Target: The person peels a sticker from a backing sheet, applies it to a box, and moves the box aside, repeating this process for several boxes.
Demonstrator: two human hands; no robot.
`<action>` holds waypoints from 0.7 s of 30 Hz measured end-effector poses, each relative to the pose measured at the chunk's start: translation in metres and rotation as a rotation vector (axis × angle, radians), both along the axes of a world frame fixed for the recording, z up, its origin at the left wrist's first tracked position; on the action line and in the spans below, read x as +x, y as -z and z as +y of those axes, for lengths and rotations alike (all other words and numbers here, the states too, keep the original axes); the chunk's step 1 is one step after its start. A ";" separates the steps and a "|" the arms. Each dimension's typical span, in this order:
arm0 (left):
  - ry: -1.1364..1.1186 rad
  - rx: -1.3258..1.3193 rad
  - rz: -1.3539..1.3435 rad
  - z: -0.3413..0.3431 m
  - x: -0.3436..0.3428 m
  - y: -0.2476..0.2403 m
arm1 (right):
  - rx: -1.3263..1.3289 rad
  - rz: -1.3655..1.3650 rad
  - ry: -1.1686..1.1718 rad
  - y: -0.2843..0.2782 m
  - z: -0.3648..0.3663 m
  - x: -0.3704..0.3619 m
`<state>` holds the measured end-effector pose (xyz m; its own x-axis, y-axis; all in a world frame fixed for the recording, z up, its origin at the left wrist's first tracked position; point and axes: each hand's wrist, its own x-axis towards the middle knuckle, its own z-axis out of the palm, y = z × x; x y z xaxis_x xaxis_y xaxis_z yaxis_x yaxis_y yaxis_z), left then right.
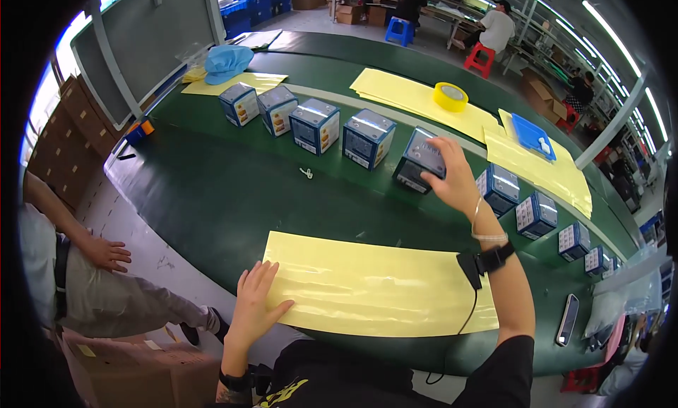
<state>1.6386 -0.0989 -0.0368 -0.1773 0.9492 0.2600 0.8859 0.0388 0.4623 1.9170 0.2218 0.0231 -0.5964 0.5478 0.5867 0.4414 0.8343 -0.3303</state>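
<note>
A dark-blue cuboid box [417, 164] was in a curving row of similar printed boxes [368, 137], its glossy top and side clasped between the thumb and fingers of the person's right hand [455, 178]. The left hand [256, 298] lay open, thumb apart, on a shiny, rippled yellow sheet [374, 284] across the smooth green table [205, 175].

A closed blue box [418, 158] is beyond a flat, glossy yellow sheet [374, 286].
</note>
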 end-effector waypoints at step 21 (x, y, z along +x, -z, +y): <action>-0.061 -0.375 0.282 0.016 -0.056 -0.017 | -0.393 -0.258 0.252 -0.031 -0.032 0.124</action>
<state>1.5823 -0.0826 -0.0194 -0.2070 0.9769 -0.0525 0.9658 0.2127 0.1484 2.0410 0.1902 0.0538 -0.5159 0.8416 0.1601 0.7200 0.5272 -0.4514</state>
